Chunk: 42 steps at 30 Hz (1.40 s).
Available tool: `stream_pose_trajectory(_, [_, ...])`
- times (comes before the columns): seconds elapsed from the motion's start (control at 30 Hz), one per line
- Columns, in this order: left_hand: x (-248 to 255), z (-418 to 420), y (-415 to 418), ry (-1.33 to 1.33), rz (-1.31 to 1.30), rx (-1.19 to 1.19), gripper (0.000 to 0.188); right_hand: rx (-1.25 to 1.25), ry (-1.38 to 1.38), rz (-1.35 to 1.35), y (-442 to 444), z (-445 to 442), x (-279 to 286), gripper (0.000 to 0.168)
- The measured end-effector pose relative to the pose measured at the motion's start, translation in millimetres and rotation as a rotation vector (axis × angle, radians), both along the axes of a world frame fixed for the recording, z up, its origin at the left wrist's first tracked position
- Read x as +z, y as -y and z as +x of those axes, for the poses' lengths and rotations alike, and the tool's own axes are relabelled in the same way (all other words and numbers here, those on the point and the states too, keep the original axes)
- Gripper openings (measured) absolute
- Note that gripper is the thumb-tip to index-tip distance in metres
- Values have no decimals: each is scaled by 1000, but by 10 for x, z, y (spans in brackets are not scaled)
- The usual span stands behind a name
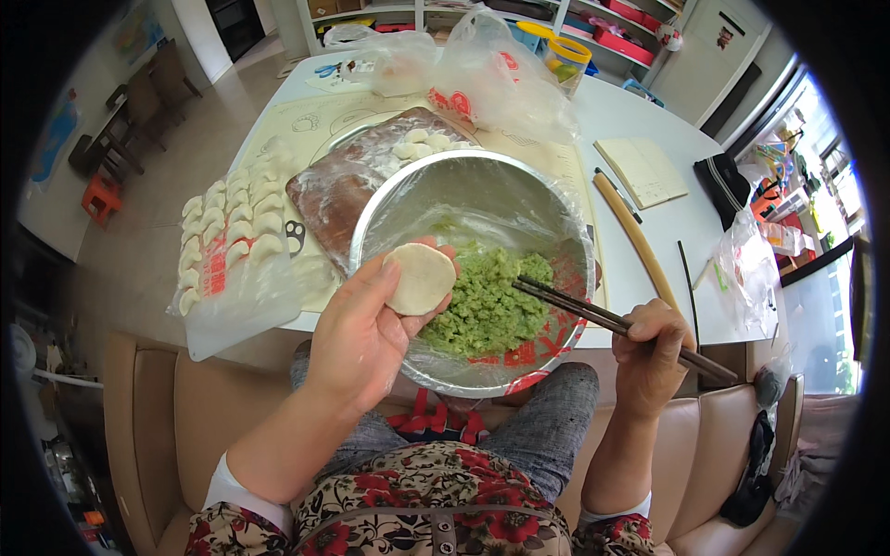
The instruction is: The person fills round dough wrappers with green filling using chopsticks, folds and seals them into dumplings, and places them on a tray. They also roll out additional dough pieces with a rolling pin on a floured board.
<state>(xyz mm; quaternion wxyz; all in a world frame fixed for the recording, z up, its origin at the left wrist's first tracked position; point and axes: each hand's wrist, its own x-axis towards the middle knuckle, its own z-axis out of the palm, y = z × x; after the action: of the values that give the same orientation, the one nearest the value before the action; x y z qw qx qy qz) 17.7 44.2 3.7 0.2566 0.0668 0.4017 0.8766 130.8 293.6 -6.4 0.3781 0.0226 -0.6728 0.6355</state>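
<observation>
My left hand (368, 326) holds a round, flat dough wrapper (421, 279) on its fingers, with the thumb on the wrapper's edge. Beneath and beyond it is a large steel bowl (473, 170) lined with a clear plastic bag that bears red print. Chopped green filling (480, 320) is heaped in the bowl. My right hand (650, 347) grips a pair of dark chopsticks (577, 304), whose tips touch the filling. To the left, rows of folded dumplings (240, 215) lie on a plastic bag (243, 313) at the table's edge.
A floured brown board (341, 184) carries several dough pieces (424, 144) behind the bowl. On the right lie a wooden rolling pin (636, 236), a pen (619, 196) and a notebook (641, 172). Plastic bags (500, 76) and a yellow-lidded jar (567, 62) stand at the far side.
</observation>
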Motion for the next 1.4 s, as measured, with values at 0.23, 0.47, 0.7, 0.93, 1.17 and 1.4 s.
stream_pose_trajectory(0.23, [63,-82,-254,-54,-31,-134,40,181,-20,-403,0,61,97,46])
stream_pose_trajectory(0.47, [109,26,-398,-159,-150,-301,40,37,326,-718,29,-36,101,44])
stream_pose_trajectory(0.7, [-32,38,-453,-229,-172,-287,39,-20,375,-839,-8,-108,64,44])
stream_pose_trajectory(0.93, [-142,-86,-374,156,96,-241,38,-41,350,-772,-85,-87,37,46])
stream_pose_trajectory(1.17, [-64,-32,-353,259,106,-191,41,79,208,-775,-77,-44,41,45])
stream_pose_trajectory(1.4, [49,-48,-242,213,92,-125,44,-69,222,-254,-168,97,-42,45])
